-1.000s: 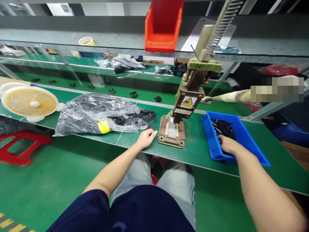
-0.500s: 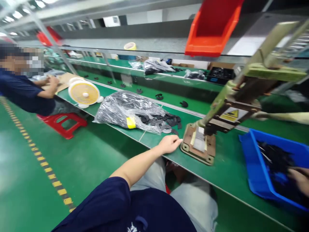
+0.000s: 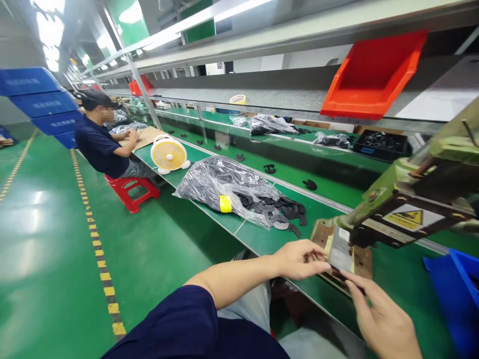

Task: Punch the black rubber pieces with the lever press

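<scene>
Right hand [image 3: 387, 311]: reaches in palm-inward, its grip pinching a thin dark piece [image 3: 338, 274] between thumb and forefinger.
Dark piece: at the right fingertips, by the near edge of the press base [image 3: 362, 263].
Left hand [image 3: 297, 259]: fingers curled beside the piece; whether its grip pinches, cannot tell.
Blue bin [image 3: 443, 294]: right of the press, contents mostly out of view.
Clear bag [image 3: 213, 184]: dark curved parts [image 3: 292, 212] inside and spilling out.
Black tray [image 3: 374, 151]: farther back, holding dark parts.

A navy shirt [image 3: 243, 343] with a short left sleeve [image 3: 179, 324] and pale blue jeans [image 3: 318, 344] show at the near edge.
</scene>
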{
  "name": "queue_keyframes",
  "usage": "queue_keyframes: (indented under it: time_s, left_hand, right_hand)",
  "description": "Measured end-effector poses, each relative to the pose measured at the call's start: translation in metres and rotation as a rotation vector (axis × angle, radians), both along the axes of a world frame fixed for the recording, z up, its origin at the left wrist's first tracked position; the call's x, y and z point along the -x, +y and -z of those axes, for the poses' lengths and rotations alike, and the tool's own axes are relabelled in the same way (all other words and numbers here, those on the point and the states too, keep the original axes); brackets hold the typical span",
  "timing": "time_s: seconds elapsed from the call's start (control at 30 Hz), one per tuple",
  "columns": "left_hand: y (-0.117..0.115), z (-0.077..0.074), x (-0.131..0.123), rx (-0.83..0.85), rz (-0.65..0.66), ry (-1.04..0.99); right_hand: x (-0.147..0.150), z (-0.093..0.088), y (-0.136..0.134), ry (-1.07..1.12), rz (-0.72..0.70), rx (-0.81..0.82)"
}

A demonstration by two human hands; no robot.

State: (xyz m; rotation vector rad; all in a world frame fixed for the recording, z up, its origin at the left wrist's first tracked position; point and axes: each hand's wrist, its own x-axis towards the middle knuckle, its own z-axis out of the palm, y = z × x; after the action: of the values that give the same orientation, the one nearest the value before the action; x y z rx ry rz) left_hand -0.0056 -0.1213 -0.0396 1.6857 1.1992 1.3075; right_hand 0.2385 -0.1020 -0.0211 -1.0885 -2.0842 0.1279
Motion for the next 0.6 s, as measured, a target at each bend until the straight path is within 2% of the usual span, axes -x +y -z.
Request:
queue_keyframes:
  time_s: [0.1,0.2,0.3,0.47,0.6]
  left_hand:
    - [-0.006,-0.005,-0.005,-0.073,0.04,-0.004]
    - [-0.011,-0.005,-0.004,-0.112,0.043,-0.049]
    - [-0.015,-0.002,-0.001,-0.126,0.055,-0.07]
    - [-0.014,-0.006,0.004,-0.263,0.02,-0.019]
    - [-0.03,-0.022,0.005,-0.296,0.049,-0.033]
  right_hand:
    - [0.016,0.02,-0.004,0.019,-0.093,0.006]
    - [0.018,0.03,-0.009,0.053,-0.026,0.015]
    - [0.017,0.033,-0.013,0.065,-0.016,0.028]
    - [0.019,0.023,-0.013,0.064,-0.027,0.008]
    - [0.027,-0.003,-0.028,0.106,-0.056,-0.028]
